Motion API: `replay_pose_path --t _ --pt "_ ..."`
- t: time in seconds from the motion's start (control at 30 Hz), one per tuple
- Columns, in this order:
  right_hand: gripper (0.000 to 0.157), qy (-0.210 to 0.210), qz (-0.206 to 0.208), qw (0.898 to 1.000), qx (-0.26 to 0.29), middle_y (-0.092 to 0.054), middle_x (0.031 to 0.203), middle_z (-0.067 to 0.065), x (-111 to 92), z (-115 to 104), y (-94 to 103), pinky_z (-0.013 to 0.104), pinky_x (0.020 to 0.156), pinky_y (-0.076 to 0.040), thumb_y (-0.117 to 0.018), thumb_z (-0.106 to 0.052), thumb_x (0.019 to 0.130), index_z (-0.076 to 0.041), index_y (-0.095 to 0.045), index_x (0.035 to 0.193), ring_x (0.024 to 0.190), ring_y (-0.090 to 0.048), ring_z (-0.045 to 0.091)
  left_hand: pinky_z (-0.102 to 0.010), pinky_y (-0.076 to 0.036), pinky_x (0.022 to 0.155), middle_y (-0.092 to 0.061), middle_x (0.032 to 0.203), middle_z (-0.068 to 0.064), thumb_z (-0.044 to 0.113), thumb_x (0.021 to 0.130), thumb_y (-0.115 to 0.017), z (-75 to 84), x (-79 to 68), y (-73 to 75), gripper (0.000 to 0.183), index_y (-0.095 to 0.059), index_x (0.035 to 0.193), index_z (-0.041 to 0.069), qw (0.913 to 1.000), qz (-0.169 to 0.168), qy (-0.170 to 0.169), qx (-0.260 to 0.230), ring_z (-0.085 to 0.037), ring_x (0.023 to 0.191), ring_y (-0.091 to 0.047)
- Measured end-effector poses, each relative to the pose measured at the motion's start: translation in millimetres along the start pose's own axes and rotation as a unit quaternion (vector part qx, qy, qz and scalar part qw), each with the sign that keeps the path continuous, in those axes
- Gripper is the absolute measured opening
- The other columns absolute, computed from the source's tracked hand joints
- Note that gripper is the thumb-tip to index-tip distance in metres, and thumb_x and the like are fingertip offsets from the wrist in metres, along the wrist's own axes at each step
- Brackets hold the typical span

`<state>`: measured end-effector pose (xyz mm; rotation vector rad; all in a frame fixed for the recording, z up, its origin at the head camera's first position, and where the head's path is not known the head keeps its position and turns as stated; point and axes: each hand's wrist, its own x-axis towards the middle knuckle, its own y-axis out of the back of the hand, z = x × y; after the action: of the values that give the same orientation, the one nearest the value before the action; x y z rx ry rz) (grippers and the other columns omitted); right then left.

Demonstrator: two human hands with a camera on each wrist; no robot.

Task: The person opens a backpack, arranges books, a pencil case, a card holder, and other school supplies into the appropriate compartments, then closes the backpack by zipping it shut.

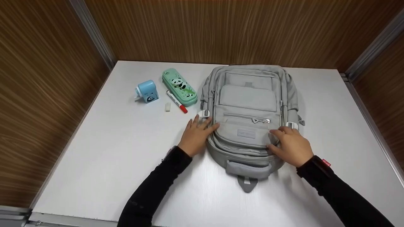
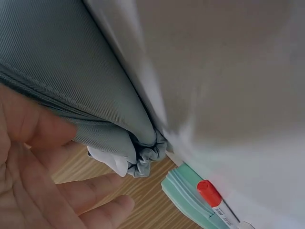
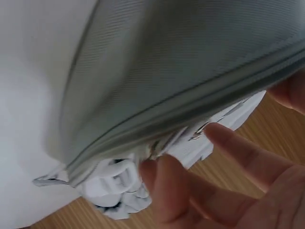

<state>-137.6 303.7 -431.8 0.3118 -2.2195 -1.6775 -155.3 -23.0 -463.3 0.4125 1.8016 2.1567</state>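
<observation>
A grey backpack (image 1: 247, 97) lies on its back on the white table, its carry handle toward me. My left hand (image 1: 196, 136) rests along its left side, fingers spread, by a white buckle. The left wrist view shows that hand's fingers (image 2: 90, 191) apart beside the grey fabric. At the right side, my right hand (image 1: 292, 145) touches the front pocket's edge. Its thumb and index finger stand apart; the right wrist view shows fingers (image 3: 171, 188) close beneath a zip seam (image 3: 157, 133). Whether they touch a zip pull there I cannot tell.
Left of the backpack lie a green panda pencil case (image 1: 180, 86), a red-capped marker (image 1: 176, 101), a white eraser (image 1: 167, 107) and a blue pencil-sharpener-like gadget (image 1: 147, 91). Wood-grain panels (image 1: 189, 31) enclose the table (image 1: 126, 157) at the back and both sides.
</observation>
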Motion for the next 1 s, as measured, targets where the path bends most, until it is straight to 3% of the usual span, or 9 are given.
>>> replay_pose_path --t 0.13,0.27,0.5,0.67,0.83,1.0 --pt "0.026 0.108 0.016 0.993 0.041 -0.067 0.105 0.011 5.0 -11.6 -9.8 0.047 0.082 -0.052 -0.080 -0.023 0.079 -0.009 -0.073 0.100 0.098 -0.060 0.030 -0.059 -0.027 0.116 -0.044 0.152 -0.009 -0.009 0.083 -0.058 -3.7 -3.4 0.9 0.078 -0.039 0.151 0.025 0.9985 0.052 0.002 -0.013 -0.049 0.142 -0.031" --pt "0.017 0.181 0.006 0.982 0.060 -0.065 0.094 0.000 9.9 -20.6 -18.0 0.036 0.075 -0.051 -0.084 -0.024 0.074 -0.016 -0.073 0.085 0.089 -0.056 0.018 -0.058 -0.032 0.114 -0.050 0.148 -0.008 -0.005 0.084 -0.059 -7.4 -5.4 -0.8 0.071 -0.043 0.148 0.021 0.9956 0.091 0.009 -0.020 -0.048 0.138 -0.037" --pt "0.021 0.181 -0.032 0.982 0.045 -0.059 0.092 -0.002 16.3 -29.2 -26.5 0.033 0.069 -0.052 -0.085 -0.028 0.073 -0.016 -0.074 0.087 0.085 -0.055 0.015 -0.053 -0.041 0.108 -0.057 0.140 -0.010 0.003 0.086 -0.065 -15.5 -9.8 -8.3 0.056 -0.053 0.139 0.016 0.9913 0.130 0.003 -0.021 -0.045 0.130 -0.048" --pt "0.015 0.178 -0.036 0.983 0.035 -0.059 0.091 -0.002 18.6 -29.6 -27.7 0.033 0.068 -0.052 -0.081 -0.023 0.077 -0.016 -0.074 0.088 0.084 -0.057 0.016 -0.047 -0.051 0.096 -0.064 0.124 -0.014 0.004 0.090 -0.060 -23.8 -0.9 -7.1 0.039 -0.059 0.129 0.007 0.9846 0.173 0.013 -0.019 -0.037 0.117 -0.058" --pt "0.007 0.188 -0.017 0.982 0.013 -0.059 0.089 -0.002 19.6 -29.9 -29.0 0.034 0.067 -0.054 -0.077 -0.018 0.079 -0.015 -0.073 0.085 0.083 -0.058 0.017 -0.048 -0.053 0.084 -0.061 0.117 -0.021 0.004 0.088 -0.057 -39.4 19.5 -1.8 0.035 -0.059 0.122 -0.001 0.9757 0.209 0.062 -0.018 -0.039 0.108 -0.059" --pt "0.005 0.198 0.017 0.980 0.008 -0.060 0.087 -0.002 19.8 -30.8 -30.6 0.033 0.065 -0.054 -0.074 -0.011 0.078 -0.014 -0.071 0.081 0.081 -0.059 0.016 -0.053 -0.047 0.100 -0.048 0.138 -0.028 0.009 0.089 -0.057 -53.3 48.1 7.4 0.046 -0.052 0.133 -0.004 0.9665 0.197 0.150 -0.069 -0.050 0.129 -0.044"
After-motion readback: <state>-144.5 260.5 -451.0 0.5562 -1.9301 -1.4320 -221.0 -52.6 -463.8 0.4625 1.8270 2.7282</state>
